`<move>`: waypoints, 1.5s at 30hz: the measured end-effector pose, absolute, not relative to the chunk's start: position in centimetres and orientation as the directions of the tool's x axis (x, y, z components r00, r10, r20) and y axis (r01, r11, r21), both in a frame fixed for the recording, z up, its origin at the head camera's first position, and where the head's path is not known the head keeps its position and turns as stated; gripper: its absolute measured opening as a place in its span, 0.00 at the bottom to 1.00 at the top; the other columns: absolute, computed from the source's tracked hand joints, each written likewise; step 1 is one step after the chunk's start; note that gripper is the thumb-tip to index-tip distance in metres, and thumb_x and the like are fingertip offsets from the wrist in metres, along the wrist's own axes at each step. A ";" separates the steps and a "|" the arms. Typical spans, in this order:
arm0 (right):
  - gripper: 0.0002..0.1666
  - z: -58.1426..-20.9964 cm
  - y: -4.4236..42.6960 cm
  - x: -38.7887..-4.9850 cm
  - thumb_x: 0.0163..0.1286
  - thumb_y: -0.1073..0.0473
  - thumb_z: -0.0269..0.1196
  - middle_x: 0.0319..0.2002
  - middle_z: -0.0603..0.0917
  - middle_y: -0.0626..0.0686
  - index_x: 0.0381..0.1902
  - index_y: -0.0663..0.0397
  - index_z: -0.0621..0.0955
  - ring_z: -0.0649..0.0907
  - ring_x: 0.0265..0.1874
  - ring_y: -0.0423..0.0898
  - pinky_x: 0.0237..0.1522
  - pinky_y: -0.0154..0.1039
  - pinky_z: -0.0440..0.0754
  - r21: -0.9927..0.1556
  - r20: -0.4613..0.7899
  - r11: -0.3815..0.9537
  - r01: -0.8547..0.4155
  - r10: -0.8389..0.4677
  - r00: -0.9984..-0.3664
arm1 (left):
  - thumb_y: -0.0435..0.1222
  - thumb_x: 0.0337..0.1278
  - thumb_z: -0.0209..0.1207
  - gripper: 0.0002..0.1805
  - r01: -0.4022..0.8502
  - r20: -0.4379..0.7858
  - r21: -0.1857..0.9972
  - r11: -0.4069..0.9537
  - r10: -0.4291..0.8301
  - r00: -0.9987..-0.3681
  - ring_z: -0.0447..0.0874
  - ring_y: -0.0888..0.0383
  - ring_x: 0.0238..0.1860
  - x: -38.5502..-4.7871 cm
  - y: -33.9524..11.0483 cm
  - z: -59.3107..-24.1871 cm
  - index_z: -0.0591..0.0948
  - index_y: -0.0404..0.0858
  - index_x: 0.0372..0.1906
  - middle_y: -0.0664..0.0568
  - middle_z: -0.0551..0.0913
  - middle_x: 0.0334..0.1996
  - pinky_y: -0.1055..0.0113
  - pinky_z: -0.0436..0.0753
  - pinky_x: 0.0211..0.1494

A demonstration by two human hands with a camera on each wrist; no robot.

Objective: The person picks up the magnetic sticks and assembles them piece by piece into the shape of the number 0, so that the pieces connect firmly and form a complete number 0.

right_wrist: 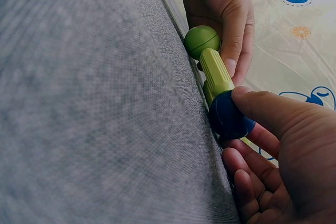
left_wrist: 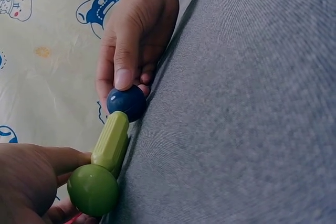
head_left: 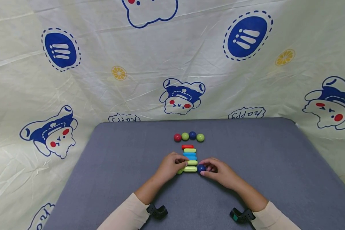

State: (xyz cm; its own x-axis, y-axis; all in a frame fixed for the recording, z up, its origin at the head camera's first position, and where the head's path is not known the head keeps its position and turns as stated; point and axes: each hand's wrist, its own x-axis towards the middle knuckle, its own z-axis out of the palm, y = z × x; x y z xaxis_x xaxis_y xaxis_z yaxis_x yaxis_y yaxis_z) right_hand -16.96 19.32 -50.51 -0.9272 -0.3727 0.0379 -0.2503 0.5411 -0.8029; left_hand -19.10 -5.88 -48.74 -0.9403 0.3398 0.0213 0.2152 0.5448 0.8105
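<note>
Crosswise, nearest lime rod [head_left: 190, 169], right end meeting blue ball [head_left: 201, 168] pinched by right hand [head_left: 220, 172]; left hand [head_left: 171, 165]: grip unclear.

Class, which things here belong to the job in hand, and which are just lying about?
In the job:
blue ball, in the right hand
nearest yellow stick, touching that ball
nearest green ball, by the left hand

Probably lying about:
row of four balls
red stick
farthest yellow stick
two blue sticks
middle yellow stick (left hand possibly touching)
</note>
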 end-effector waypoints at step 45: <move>0.20 -50.1 19.3 -16.8 0.67 0.48 0.70 0.43 0.82 0.47 0.55 0.46 0.83 0.77 0.39 0.37 0.41 0.31 0.77 -0.795 0.017 0.558 -0.237 -0.370 -0.929 | 0.39 0.63 0.67 0.06 0.084 -0.026 0.853 0.515 0.203 -0.979 0.81 0.61 0.37 -19.5 -7.8 -47.7 0.88 0.42 0.40 0.52 0.88 0.37 0.68 0.80 0.38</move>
State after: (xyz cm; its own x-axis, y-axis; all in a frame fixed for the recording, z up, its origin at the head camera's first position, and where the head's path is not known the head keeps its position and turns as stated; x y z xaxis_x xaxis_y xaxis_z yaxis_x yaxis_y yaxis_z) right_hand -16.81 19.28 -50.06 -0.9287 -0.3703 0.0169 -0.2369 0.5578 -0.7955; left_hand -19.54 -7.78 -47.75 -0.9788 0.2030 -0.0264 0.0837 0.5149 0.8531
